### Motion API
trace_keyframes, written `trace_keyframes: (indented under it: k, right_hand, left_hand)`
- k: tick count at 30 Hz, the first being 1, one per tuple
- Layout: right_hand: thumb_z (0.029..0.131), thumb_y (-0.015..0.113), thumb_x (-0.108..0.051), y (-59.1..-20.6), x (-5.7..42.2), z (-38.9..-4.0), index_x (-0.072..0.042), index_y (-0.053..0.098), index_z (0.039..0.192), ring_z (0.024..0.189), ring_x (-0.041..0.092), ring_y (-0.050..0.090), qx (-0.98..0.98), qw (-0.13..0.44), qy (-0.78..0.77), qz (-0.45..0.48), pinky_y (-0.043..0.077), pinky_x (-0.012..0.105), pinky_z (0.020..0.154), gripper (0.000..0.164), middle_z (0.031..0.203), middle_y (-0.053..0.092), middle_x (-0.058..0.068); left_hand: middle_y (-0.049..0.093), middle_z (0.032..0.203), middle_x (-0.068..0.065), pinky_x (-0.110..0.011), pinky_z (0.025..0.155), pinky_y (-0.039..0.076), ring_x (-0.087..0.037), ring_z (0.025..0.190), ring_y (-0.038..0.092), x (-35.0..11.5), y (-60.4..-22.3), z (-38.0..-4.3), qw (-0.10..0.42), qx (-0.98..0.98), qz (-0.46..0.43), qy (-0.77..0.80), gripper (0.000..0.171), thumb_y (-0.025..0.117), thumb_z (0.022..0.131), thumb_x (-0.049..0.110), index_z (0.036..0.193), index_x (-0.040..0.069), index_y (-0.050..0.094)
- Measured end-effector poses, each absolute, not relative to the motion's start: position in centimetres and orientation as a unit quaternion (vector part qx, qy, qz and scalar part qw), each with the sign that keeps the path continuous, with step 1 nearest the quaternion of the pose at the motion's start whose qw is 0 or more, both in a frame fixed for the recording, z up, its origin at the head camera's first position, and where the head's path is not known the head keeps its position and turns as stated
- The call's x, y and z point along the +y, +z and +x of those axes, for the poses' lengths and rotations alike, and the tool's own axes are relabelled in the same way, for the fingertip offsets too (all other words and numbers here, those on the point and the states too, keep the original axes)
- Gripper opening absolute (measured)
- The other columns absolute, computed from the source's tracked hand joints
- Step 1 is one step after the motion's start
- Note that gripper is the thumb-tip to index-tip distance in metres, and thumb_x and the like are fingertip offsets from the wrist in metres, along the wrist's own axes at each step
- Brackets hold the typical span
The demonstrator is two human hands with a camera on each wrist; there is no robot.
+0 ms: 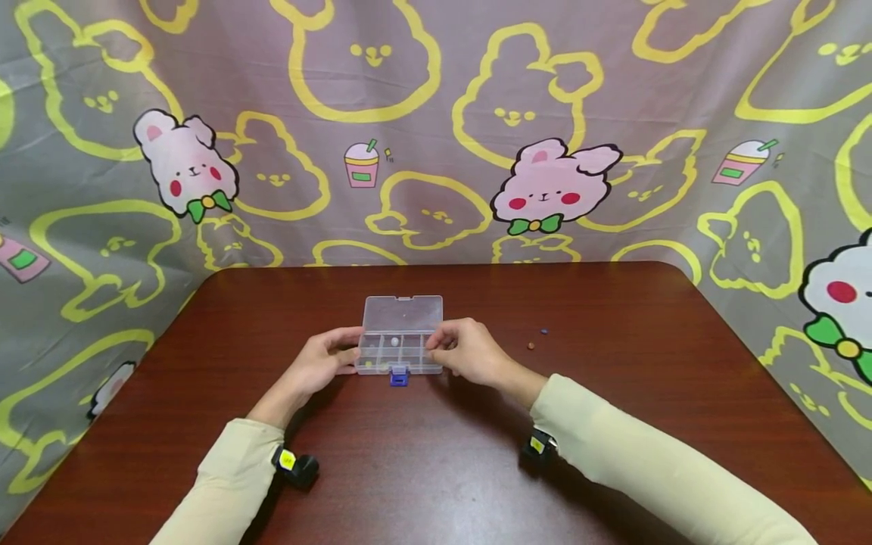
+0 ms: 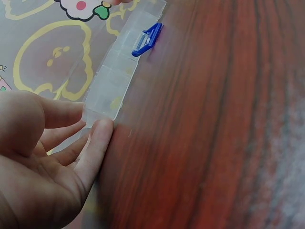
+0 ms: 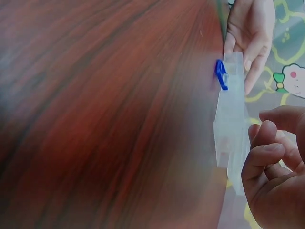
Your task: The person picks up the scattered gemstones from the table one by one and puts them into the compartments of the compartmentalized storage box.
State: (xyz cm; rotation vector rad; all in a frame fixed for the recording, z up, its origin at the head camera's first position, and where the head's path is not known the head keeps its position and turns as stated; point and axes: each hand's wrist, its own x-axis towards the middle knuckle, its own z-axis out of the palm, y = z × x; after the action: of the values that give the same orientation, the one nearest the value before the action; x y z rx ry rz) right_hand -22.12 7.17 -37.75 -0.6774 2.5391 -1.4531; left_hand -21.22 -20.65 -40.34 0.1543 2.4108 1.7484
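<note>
The clear compartment box (image 1: 413, 365) lies lid-open on the table (image 1: 422, 462), its left end pinched by the left hand (image 1: 319, 359). The right hand (image 1: 471, 351) curls its fingers at the right end, any hold unclear; a knock there could tip the box, spilling the white bead (image 1: 395, 342).
</note>
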Motion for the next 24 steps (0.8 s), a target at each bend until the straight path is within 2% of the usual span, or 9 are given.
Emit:
trace_keyframes:
  k: [8,16,24]
  right_hand:
    - [0.088,0.074,-0.003,-37.8,9.3,-21.8,-0.002,0.072,0.091,0.05,0.013,0.054,0.846,0.064,-0.488,-0.206,0.051,0.031,0.048,0.004,0.075,0.067,0.002]
    - [0.087,0.075,-0.006,-38.2,11.1,-21.6,-0.007,0.072,0.09,0.049,0.015,0.054,0.856,0.061,-0.48,-0.183,0.05,0.03,0.048,0.005,0.075,0.066,0.001]
    - [0.087,0.073,-0.003,-38.7,13.0,-21.5,-0.005,0.072,0.092,0.05,0.016,0.056,0.853,0.063,-0.485,-0.181,0.051,0.031,0.049,0.006,0.076,0.068,0.003]
  left_hand:
    - [0.054,0.137,-0.027,-0.035,0.083,0.058,-0.027,0.104,0.065,-20.8,-40.4,-21.1,0.08,0.814,0.05,0.574,0.044,0.056,0.1,-0.001,0.144,-0.004,0.049]
    - [0.054,0.137,-0.027,-0.034,0.082,0.058,-0.027,0.104,0.065,-20.8,-40.4,-21.1,0.079,0.815,0.045,0.573,0.044,0.056,0.1,0.0,0.143,-0.004,0.05]
    - [0.054,0.136,-0.027,-0.033,0.082,0.058,-0.026,0.103,0.065,-20.6,-40.5,-21.3,0.081,0.812,0.05,0.575,0.044,0.056,0.1,-0.001,0.143,-0.004,0.05]
